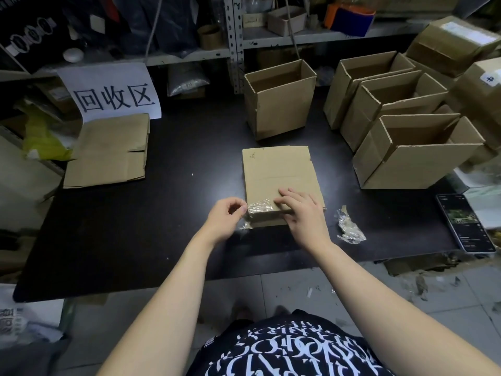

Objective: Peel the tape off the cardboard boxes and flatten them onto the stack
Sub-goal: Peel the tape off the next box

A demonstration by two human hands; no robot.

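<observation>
The light, stiff flattened box (273,169) is pressed down by the straight-fingered right grip (301,215); thin, tear-prone clear tape (260,207) is pinched at its corner by the left grip (225,221).

The bare left arm (173,289) and right arm (379,289) reach from the near edge toward the middle, drawing closer together as they go. The left hand (226,222) is back-up with curled fingers, its thumb and forefinger pinching the end of a strip of tape (259,207). Just to its right, the right hand (301,215) lies palm down, its straight fingers pointing far-left and pressing on the box (279,175). The hands are near each other but not touching.
</observation>
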